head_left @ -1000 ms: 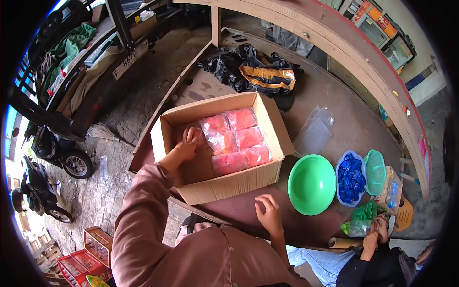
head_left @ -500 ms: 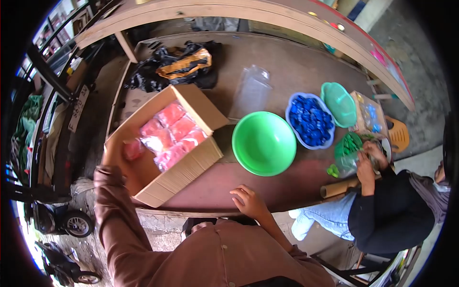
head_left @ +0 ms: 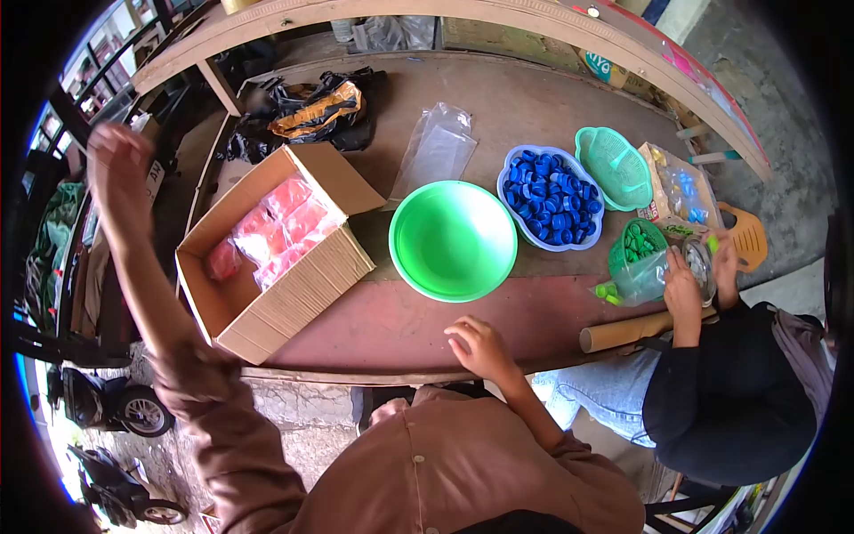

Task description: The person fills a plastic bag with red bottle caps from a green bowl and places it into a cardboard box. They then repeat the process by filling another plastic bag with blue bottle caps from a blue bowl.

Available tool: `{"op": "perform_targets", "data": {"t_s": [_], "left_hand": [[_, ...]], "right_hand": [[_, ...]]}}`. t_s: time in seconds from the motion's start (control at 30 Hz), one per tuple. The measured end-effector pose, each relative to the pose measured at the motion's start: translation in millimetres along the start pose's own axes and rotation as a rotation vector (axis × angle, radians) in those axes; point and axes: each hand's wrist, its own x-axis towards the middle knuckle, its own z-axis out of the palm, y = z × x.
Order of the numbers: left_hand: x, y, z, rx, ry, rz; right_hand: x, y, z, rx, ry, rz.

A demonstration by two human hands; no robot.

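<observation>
My left hand (head_left: pixel 120 165) is raised at the far left, beyond the cardboard box, its fingers smeared by motion. Inside the open cardboard box (head_left: pixel 289 307) lie several clear plastic packs of pink-red items (head_left: pixel 285 222). My right hand (head_left: pixel 483 349) hovers over the table's front edge, fingers loosely bent and apart, with nothing in them. Just beyond it stands a bright green basin (head_left: pixel 454 240), which looks empty inside.
Blue bottle caps (head_left: pixel 551 198) fill a lilac bowl beside a teal basket (head_left: pixel 614 169). At right, a co-worker's hands (head_left: pixel 685 289) work near a green basket (head_left: pixel 636 249) and a clear bag. Clear plastic bags (head_left: pixel 436 147), a black plastic bag (head_left: pixel 307 111) and a cardboard tube (head_left: pixel 632 331) lie on the table.
My left arm has swung up from beside the box, bringing the hand into sight at the far left. My right hand has shifted slightly right. The view has tilted a little.
</observation>
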Motion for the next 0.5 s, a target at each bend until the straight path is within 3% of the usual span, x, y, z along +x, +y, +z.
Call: {"op": "perform_targets", "data": {"t_s": [0.03,0.1,0.13,0.17,0.2,0.27,0.33,0.43,0.5], "left_hand": [[-36.3,-2.3,19.7,0.366,-0.012,-0.018],[-90.1,-16.3,77.7,0.695,-0.003,-0.140],[-110.8,-37.2,85.2,0.557,-0.177,-0.318],[-123.0,-60.9,96.6,0.634,-0.327,-0.329],[-137.3,-89.0,111.4,0.631,-0.314,-0.462],[-147.0,-138.9,130.2,0.852,-0.503,-0.227],[-149.8,-173.8,153.3,1.036,-0.553,-0.146],[-143.4,-253.2,160.8,0.900,-0.550,-0.457],[-130.4,-290.1,165.3,0.927,-0.560,-0.544]], "right_hand": [[2.5,6.3,-3.8,-0.002,0.051,-0.023],[11.2,12.2,-12.8,0.029,0.076,-0.029],[15.9,16.1,-17.1,0.009,0.104,-0.038],[20.9,19.9,-21.4,-0.010,0.133,-0.046],[25.4,19.5,-25.6,-0.015,0.148,-0.049],[29.8,16.6,-29.8,0.008,0.166,-0.055],[30.3,14.0,-35.3,0.050,0.171,-0.048],[27.1,15.7,-45.0,0.120,0.166,0.009],[25.3,23.4,-48.8,0.105,0.163,0.015]]}}
